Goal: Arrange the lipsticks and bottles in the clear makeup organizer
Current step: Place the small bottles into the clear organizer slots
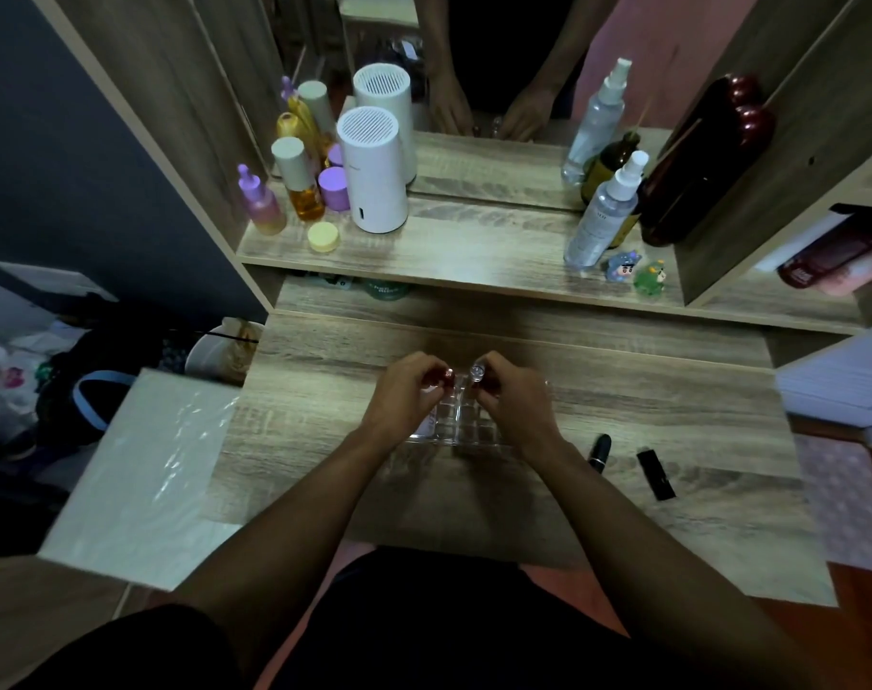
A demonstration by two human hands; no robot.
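I see the clear makeup organizer sitting mid-desk, its grid of small cells showing between my wrists; I can't tell whether the near cells hold anything. At its far edge two items stand over the cells — a red-capped lipstick pinched by my left hand and a clear-capped bottle pinched by my right hand. Whether either is seated in a cell is hidden by my fingers.

Two black lipsticks lie on the wooden desk to the right of the organizer: a rounded black lipstick just beside my right forearm, and a square black lipstick farther right, apart from it.

On the shelf behind stand a white cylinder, purple and amber bottles to its left, a spray bottle and two small figurines to the right — a mirror above reflects them. A pale box sits off the desk's left edge.

Both hands are knuckles-up, fingertips curled inward toward each other.
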